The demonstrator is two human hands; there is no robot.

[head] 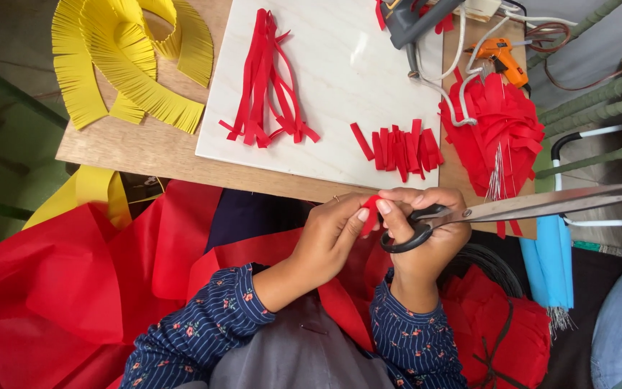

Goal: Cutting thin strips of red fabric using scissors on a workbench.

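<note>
1. the left hand (332,234) has its fingers curled in, thumb and forefinger pinching a small red strip (371,214) just in front of the table edge.
2. the right hand (426,220) meets it there: its thumb tip and forefinger press on the same red strip, so both hands grasp it together.
3. the other fingers of the right hand are clenched through the black handles of the scissors (512,210), whose long blades lie shut and point off to the right.
4. on the white board (340,79) above the hands lie a row of short red pieces (399,149) and a bundle of long red strips (266,83).
5. red sheet (66,288) is spread over the lap; yellow fringed paper (127,61) rests on the table (131,148) to the left.
</note>
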